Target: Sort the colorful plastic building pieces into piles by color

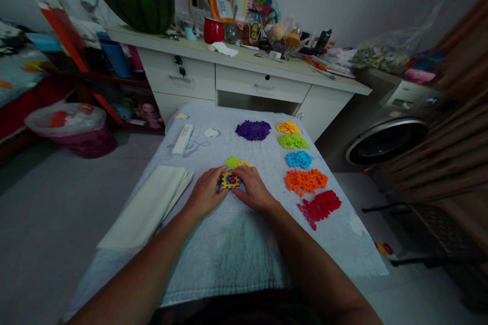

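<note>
My left hand (pixel 207 191) and my right hand (pixel 253 188) meet over the middle of a cloth-covered table. Both are closed on a small yellow-edged block of interlocking plastic pieces (pixel 230 180), with red and blue inside its square top. Fingers hide part of its sides. Just beyond it lie a lime green piece (pixel 232 162) and a yellow piece (pixel 243 163), partly covered by my right hand. Piles of similar pieces are sorted by colour: purple (pixel 253 130), yellow (pixel 288 127), lime green (pixel 293 141), blue (pixel 298 159), orange (pixel 305 181) and red (pixel 321 206).
A folded cream cloth (pixel 147 208) lies on the table's left, below a white power strip (pixel 183 140) with its cord. Behind stands a white drawer desk (pixel 183 78) with a cut watermelon (pixel 133 2). To the right are a washing machine (pixel 385 122) and a chair (pixel 438 233).
</note>
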